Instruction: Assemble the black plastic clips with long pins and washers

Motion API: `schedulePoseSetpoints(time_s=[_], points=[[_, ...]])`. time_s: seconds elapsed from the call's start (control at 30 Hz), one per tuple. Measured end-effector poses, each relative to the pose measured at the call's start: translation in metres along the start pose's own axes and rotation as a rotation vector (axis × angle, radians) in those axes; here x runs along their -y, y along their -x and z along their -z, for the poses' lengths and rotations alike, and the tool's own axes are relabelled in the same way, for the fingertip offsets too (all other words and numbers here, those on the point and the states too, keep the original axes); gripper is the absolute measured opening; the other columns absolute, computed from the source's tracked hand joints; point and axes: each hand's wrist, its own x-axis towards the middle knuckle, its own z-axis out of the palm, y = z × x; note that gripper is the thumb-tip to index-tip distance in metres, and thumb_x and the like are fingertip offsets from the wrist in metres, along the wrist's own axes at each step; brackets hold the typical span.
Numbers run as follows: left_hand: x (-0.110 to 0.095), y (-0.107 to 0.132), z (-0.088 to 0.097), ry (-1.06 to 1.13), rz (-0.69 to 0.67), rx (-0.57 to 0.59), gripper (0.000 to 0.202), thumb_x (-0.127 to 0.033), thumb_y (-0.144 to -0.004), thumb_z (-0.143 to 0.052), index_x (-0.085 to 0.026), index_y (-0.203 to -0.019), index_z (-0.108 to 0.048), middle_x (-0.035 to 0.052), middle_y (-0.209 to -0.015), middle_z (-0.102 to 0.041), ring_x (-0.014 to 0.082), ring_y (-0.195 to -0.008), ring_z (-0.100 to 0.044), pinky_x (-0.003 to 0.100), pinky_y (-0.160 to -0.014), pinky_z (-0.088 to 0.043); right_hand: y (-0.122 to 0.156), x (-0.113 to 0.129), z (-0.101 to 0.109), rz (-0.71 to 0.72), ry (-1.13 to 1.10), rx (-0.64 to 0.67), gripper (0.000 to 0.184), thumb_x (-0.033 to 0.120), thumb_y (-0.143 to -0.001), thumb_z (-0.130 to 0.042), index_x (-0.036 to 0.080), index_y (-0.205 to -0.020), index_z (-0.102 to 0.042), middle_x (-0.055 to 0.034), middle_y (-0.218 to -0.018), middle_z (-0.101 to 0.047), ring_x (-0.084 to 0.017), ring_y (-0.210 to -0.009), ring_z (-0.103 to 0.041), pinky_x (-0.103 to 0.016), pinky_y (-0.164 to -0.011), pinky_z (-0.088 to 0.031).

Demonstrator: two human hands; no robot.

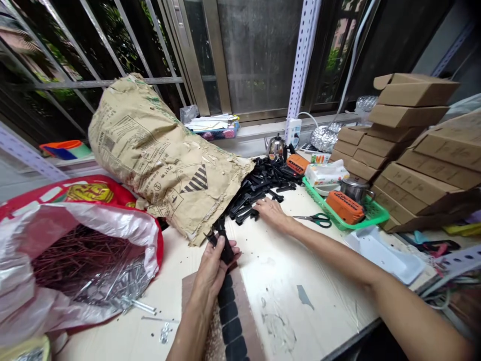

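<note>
My left hand is closed around a black plastic part, held upright above a brown card that carries a row of black pads. My right hand reaches forward and rests with its fingers on the near edge of a pile of black plastic parts. That pile spills from the torn mouth of a large brown paper sack lying on its side on the pale worktable.
A red and clear plastic bag full of thin metal rods sits at the left. Green-handled scissors, a green tray with orange objects and a metal cup, stacked cardboard boxes and a white tray are at the right. A window runs behind.
</note>
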Motion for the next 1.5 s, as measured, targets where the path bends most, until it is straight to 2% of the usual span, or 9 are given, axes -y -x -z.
schedulePoseSetpoints(time_s=[0.2, 0.33, 0.43, 0.63, 0.77, 1.07, 1.3, 1.4, 1.5], points=[[-0.002, -0.001, 0.003, -0.027, -0.06, 0.004, 0.03, -0.016, -0.06, -0.079, -0.015, -0.082, -0.059, 0.004, -0.083, -0.068, 0.0167, -0.075, -0.067, 0.03, -0.077, -0.053, 0.0, 0.001, -0.004, 0.083, -0.067, -0.025, 0.011, 0.014, -0.084, -0.052, 0.015, -0.092, -0.059, -0.0081, -0.095, -0.062, -0.019, -0.093, -0.052, -0.034, -0.086, -0.039], [0.007, -0.006, -0.004, -0.107, -0.152, 0.055, 0.042, -0.024, -0.065, -0.077, -0.017, -0.104, -0.062, 0.0095, -0.118, -0.063, 0.0225, -0.107, -0.06, 0.03, -0.092, -0.045, 0.012, 0.04, -0.004, -0.003, -0.649, -0.098, 0.021, 0.033, -0.087, -0.052, 0.014, -0.096, -0.057, -0.0032, -0.082, -0.063, -0.013, -0.07, -0.057, -0.024, -0.064, -0.045], [0.012, -0.009, -0.011, -0.12, -0.082, 0.069, 0.059, -0.028, -0.065, -0.078, -0.017, -0.118, -0.057, 0.0106, -0.108, -0.067, 0.0233, -0.098, -0.065, 0.033, -0.086, -0.049, 0.005, 0.054, -0.004, 0.044, -0.914, 0.033, 0.03, 0.036, -0.092, -0.042, 0.013, -0.101, -0.06, -0.0023, -0.079, -0.065, -0.012, -0.067, -0.06, -0.023, -0.062, -0.047], [0.001, -0.003, 0.0, -0.029, 0.042, 0.031, 0.061, -0.023, -0.068, -0.075, -0.024, -0.124, -0.05, 0.0078, -0.1, -0.069, 0.0215, -0.083, -0.068, 0.035, -0.071, -0.055, -0.029, 0.015, -0.009, 0.043, -0.28, 0.074, 0.041, 0.006, -0.079, -0.048, 0.017, -0.118, -0.058, -0.0088, -0.119, -0.058, -0.02, -0.107, -0.051, -0.032, -0.092, -0.039], [-0.006, 0.003, 0.007, -0.023, 0.042, 0.02, 0.064, -0.021, -0.069, -0.075, -0.024, -0.126, -0.048, 0.0094, -0.104, -0.067, 0.0245, -0.092, -0.067, 0.037, -0.073, -0.056, -0.036, 0.009, -0.017, 0.054, -0.108, 0.223, 0.043, 0.011, -0.078, -0.05, 0.018, -0.121, -0.056, -0.0103, -0.116, -0.057, -0.023, -0.107, -0.051, -0.033, -0.09, -0.038], [-0.006, 0.013, 0.015, 0.039, -0.002, -0.062, 0.05, -0.016, -0.07, -0.074, -0.017, -0.116, -0.054, 0.0104, -0.097, -0.068, 0.0222, -0.081, -0.067, 0.039, -0.071, -0.057, 0.005, 0.02, 0.006, -0.02, -0.262, 0.283, 0.026, 0.026, -0.072, -0.058, 0.015, -0.094, -0.067, -0.0052, -0.086, -0.066, -0.017, -0.073, -0.061, -0.023, -0.062, -0.042], [0.015, 0.032, -0.009, 0.086, -0.06, 0.048, 0.045, -0.034, -0.063, -0.079, -0.012, -0.1, -0.065, 0.012, -0.1, -0.069, 0.022, -0.085, -0.066, 0.031, -0.072, -0.054, 0.055, 0.091, 0.015, -0.127, -0.941, 0.037, 0.029, 0.029, -0.074, -0.058, 0.013, -0.099, -0.062, -0.0025, -0.081, -0.063, -0.011, -0.063, -0.054, -0.021, -0.055, -0.043], [0.02, 0.047, -0.008, 0.157, -0.124, 0.044, 0.044, -0.026, -0.053, -0.085, -0.01, -0.09, -0.068, 0.0101, -0.09, -0.071, 0.0209, -0.085, -0.066, 0.031, -0.081, -0.051, 0.072, 0.128, 0.016, 0.006, -0.84, -0.127, 0.029, 0.021, -0.073, -0.058, 0.013, -0.101, -0.061, -0.0056, -0.088, -0.06, -0.014, -0.074, -0.055, -0.025, -0.067, -0.046], [0.014, 0.066, 0.019, 0.255, -0.235, -0.121, 0.042, -0.023, -0.048, -0.086, -0.011, -0.084, -0.068, 0.0073, -0.082, -0.071, 0.0191, -0.075, -0.066, 0.033, -0.078, -0.051, 0.073, 0.156, 0.016, 0.254, -0.873, -0.012, 0.045, 0.023, -0.074, -0.061, 0.015, -0.118, -0.055, -0.008, -0.1, -0.058, -0.016, -0.084, -0.057, -0.027, -0.074, -0.047]])
